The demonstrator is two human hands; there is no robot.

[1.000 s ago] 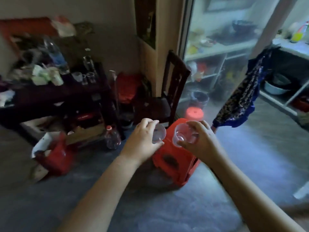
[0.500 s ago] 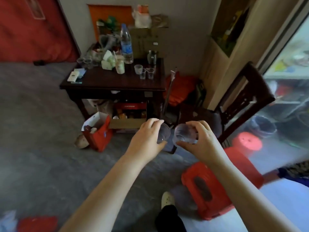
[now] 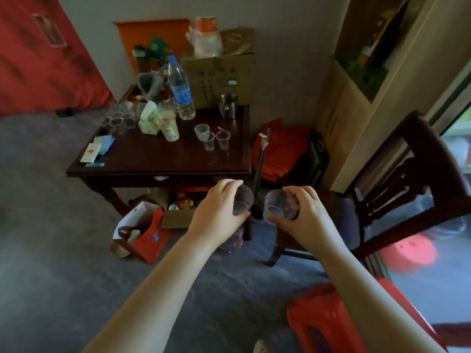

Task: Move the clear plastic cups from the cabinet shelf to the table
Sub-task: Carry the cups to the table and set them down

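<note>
At centre frame, the left hand (image 3: 219, 212) has its fingers wrapped around one clear cup (image 3: 243, 203), and the right hand (image 3: 303, 215) grips another cup (image 3: 276, 205), both held in the air below the dark wooden surface (image 3: 163, 159), where three more clear cups (image 3: 212, 137) stand.

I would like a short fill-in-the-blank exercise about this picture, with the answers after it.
1. Each hand holds one clear plastic ____.
2. The left hand and right hand are held in front of the dark wooden ____.
3. Near the water bottle, ____ small clear cups stand grouped together.

Answers: cup; table; three
</note>
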